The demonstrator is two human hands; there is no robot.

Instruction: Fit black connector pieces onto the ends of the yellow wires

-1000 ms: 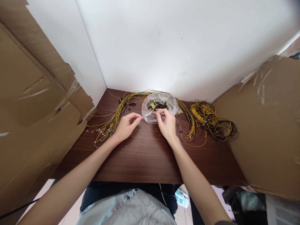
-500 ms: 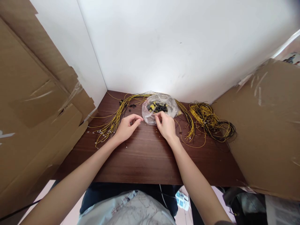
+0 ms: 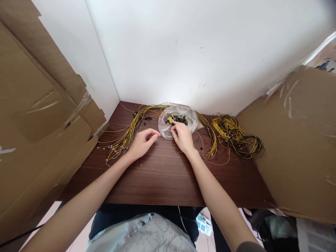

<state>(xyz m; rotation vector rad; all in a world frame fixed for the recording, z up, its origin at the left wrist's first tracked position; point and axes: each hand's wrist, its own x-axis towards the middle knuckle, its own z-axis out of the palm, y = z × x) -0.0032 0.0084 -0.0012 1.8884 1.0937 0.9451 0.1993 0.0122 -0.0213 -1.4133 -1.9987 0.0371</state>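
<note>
A clear plastic bag [image 3: 164, 130] lies on the brown table with small black and yellow parts [image 3: 181, 119] inside it. My right hand [image 3: 183, 138] is at the bag's near side, its index finger stretched over the small parts and the thumb apart from it; nothing shows between them. To the left of the bag, my left hand [image 3: 143, 142] is closed in a pinch, thumb and index tips together. Whatever it may hold is too small to make out. Beside it on the left runs a bundle of yellow and black wires [image 3: 133, 127] with small pale ends.
A coiled heap of yellow and black wires [image 3: 231, 131] lies on the right of the table [image 3: 162, 182]. Loose black rings [image 3: 148, 118] are at the back left. Cardboard sheets [image 3: 294, 140] flank both sides, and a white wall [image 3: 183, 52] stands behind.
My right hand has shifted slightly up and left over the bag, and its index finger has stretched out from a pinch. My left hand stays in place.
</note>
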